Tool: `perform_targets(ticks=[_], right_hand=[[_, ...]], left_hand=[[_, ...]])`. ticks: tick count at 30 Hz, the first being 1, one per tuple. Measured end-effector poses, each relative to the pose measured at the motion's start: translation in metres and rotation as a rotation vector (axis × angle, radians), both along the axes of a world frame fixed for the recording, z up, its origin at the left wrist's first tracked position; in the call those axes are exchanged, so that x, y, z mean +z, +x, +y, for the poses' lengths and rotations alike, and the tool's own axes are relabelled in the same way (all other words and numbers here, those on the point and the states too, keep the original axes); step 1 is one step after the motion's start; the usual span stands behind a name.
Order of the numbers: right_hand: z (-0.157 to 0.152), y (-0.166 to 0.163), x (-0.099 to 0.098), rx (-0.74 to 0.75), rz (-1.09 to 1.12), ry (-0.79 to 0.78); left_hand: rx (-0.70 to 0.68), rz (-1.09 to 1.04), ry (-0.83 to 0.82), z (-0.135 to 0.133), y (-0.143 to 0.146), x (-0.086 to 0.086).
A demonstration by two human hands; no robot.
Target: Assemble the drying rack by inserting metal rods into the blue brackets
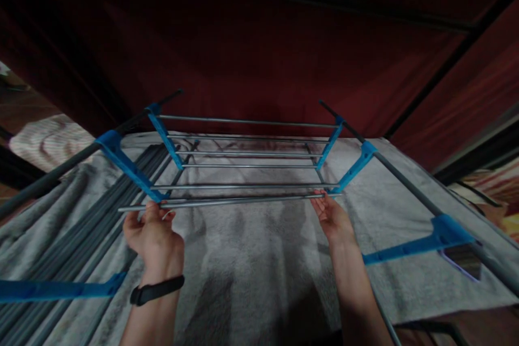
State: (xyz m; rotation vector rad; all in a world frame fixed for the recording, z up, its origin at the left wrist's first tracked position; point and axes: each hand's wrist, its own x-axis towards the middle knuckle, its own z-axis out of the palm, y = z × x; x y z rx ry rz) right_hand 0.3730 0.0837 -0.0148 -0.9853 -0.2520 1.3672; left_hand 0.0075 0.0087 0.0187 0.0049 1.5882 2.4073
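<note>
A thin grey metal rod (239, 201) spans crosswise between my two hands. My left hand (153, 227) is closed around it near its left end, which sticks out past the fingers. My right hand (330, 215) pinches it near the other end, close to a blue plastic bracket (352, 172). Another blue bracket (128, 168) stands just beyond my left hand. Just behind the held rod, a similar rod (243, 186) joins these two brackets. Whether the held rod touches the brackets' ends, I cannot tell.
Several loose grey tubes (87, 227) lie on the grey blanket (243, 270) at the left. Nearer blue brackets (405, 246) jut inward from the long side poles (409, 184). A phone-like object (462, 260) lies at the right. Dark red panels (251, 48) rise behind.
</note>
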Motion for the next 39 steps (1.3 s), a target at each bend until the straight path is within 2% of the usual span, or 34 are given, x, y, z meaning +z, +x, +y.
perform_targets(ticks=[7, 14, 26, 39], right_hand=[[0.001, -0.004, 0.007, -0.1, -0.012, 0.051], [0.004, -0.006, 0.011, -0.074, -0.043, 0.159], [0.003, -0.01, 0.016, -0.048, -0.06, 0.183], [0.002, -0.009, 0.018, -0.055, -0.072, 0.168]], left_hand=[[-0.039, -0.018, -0.008, 0.0, 0.005, 0.002], [-0.126, -0.026, -0.001, -0.002, 0.012, -0.001], [-0.266, -0.193, -0.019, 0.001, 0.041, 0.004], [-0.36, -0.245, -0.039, 0.002, 0.047, 0.002]])
